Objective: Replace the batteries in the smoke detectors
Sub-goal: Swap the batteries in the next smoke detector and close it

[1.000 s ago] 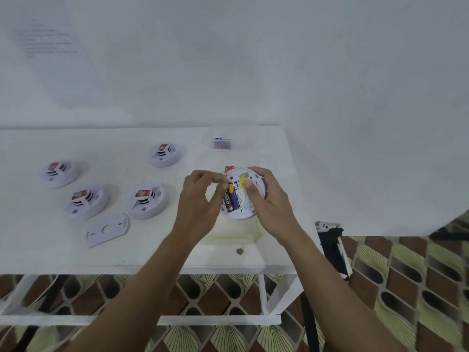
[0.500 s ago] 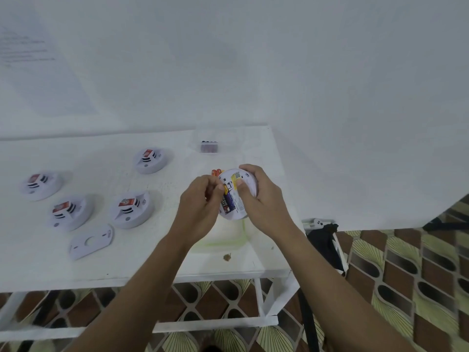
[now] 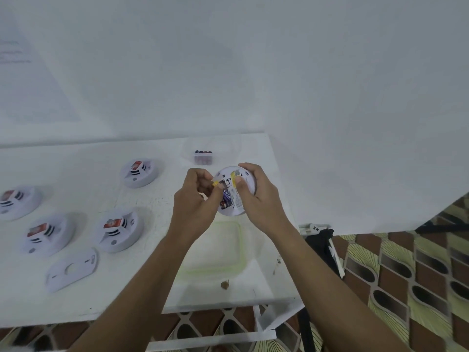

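My right hand [image 3: 258, 199] grips a round white smoke detector [image 3: 245, 185], held above the table with its back toward me. A purple battery [image 3: 226, 200] sits in its open compartment beside a yellow label. My left hand [image 3: 194, 204] pinches a small yellow-tipped battery [image 3: 215, 183] at the compartment's upper edge. Several other white smoke detectors lie on the white table [image 3: 83, 179]; the nearest [image 3: 119, 231] is at centre left and another [image 3: 139, 172] is further back. A small clear box of batteries [image 3: 203, 157] stands behind my hands.
A detached white mounting plate [image 3: 72, 270] lies near the table's front edge. A clear green-rimmed lid [image 3: 238, 260] lies under my forearms, with a small brown scrap [image 3: 224, 285] in front of it. The table's right edge drops to a patterned floor [image 3: 406, 275].
My hands and the detector have shifted slightly while my head turned right. My left fingers now pinch a yellow-tipped battery at the compartment's top.
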`<act>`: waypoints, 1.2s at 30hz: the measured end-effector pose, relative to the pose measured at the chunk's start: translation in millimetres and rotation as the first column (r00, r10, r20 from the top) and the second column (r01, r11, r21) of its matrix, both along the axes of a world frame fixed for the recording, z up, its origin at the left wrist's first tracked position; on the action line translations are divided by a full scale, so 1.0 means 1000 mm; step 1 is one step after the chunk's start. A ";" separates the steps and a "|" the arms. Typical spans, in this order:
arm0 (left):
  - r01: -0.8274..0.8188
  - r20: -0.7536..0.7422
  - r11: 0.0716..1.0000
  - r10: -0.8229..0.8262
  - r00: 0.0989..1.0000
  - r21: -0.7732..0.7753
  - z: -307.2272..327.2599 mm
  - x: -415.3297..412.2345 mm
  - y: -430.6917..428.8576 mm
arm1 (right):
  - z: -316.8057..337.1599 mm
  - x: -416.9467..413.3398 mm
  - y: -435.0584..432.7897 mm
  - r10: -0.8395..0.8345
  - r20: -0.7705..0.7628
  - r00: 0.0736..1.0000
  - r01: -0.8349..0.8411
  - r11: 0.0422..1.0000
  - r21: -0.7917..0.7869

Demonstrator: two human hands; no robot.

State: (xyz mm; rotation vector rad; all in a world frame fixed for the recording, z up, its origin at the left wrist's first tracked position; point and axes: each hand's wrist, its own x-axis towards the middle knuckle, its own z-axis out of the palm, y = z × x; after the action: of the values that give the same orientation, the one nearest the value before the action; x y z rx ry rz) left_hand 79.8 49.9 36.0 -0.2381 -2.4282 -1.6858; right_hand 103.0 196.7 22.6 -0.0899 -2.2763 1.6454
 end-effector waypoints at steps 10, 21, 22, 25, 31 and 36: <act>0.009 -0.099 0.919 -0.053 0.994 -0.395 -0.001 -0.088 -0.039 | 0.004 -0.044 0.004 -0.168 -0.009 0.986 0.168 0.986 -0.014; 0.161 0.056 0.396 -0.264 0.963 -0.904 -0.014 -0.124 -0.035 | 0.006 -0.070 -0.003 -0.193 0.031 0.981 0.193 0.981 -0.020; 0.160 0.058 0.408 -0.252 0.966 -0.899 -0.014 -0.126 -0.035 | 0.006 -0.072 -0.004 -0.195 0.032 0.980 0.196 0.980 -0.023; 0.155 0.027 0.544 -0.236 0.971 -0.824 -0.008 -0.128 -0.038 | 0.005 -0.075 -0.005 -0.203 0.034 0.979 0.205 0.978 -0.032; 0.167 -0.169 0.905 -0.249 0.954 -0.392 0.015 -0.121 -0.045 | 0.006 -0.079 -0.011 -0.212 0.041 0.976 0.214 0.976 -0.048; 0.300 -0.226 0.801 -0.466 0.855 -0.518 0.022 -0.119 -0.038 | 0.008 -0.082 -0.020 -0.214 0.024 0.977 0.215 0.976 -0.022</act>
State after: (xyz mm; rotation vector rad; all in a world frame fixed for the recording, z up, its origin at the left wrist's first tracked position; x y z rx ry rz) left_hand -39.6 11.7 57.8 -1.0763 -2.5734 -1.0040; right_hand 21.2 176.9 31.1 -0.3482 -2.1753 1.5671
